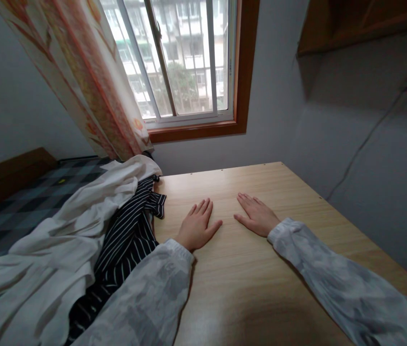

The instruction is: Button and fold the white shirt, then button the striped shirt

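Note:
My left hand lies palm down on a light wooden tabletop, fingers stretched out and the thumb apart. Across from it, my right hand rests flat on the same surface, its thumb pointing toward the left hand. Neither hand holds anything. Left of my left hand is a black garment with white stripes, one end of it lapping over the table's edge. A white cloth garment lies crumpled alongside, partly over the striped one.
A bed with a dark checked cover adjoins the table on the left. Behind are a barred window and a floral curtain. A wooden shelf hangs at upper right, above a cable running down the wall.

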A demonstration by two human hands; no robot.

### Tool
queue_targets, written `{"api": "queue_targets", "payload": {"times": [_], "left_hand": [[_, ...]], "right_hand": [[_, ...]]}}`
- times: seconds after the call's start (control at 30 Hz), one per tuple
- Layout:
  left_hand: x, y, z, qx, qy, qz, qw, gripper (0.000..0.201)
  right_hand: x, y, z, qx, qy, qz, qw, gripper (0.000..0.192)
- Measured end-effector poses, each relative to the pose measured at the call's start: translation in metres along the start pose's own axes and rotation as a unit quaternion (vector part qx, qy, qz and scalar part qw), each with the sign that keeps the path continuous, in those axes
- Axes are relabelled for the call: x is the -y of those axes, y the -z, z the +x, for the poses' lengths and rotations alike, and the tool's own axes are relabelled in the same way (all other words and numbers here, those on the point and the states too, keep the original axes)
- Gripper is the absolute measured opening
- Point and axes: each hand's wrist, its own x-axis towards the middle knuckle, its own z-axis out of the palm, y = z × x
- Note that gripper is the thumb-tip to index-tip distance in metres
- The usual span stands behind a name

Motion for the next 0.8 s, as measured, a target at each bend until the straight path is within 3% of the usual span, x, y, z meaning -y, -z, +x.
{"api": "queue_targets", "payload": {"times": [0.53, 0.67, 0.8], "left_hand": [[-0.001, 0.000, -0.001, -0.004, 0.001, -0.003, 1.000, 0.080], [-0.014, 0.014, -0.005, -0.010, 0.007, 0.017, 1.000, 0.070], [-0.028, 0.045, -0.018, 0.025, -0.005, 0.041, 0.999, 0.054]], "right_hand": [[0.003, 0.003, 0.000, 0.005, -0.004, -0.004, 1.000, 0.081], [-0.001, -0.001, 0.000, -0.003, 0.004, 0.004, 1.000, 0.078], [-0.006, -0.006, -0.001, -0.030, 0.014, 0.025, 0.999, 0.076]]}}
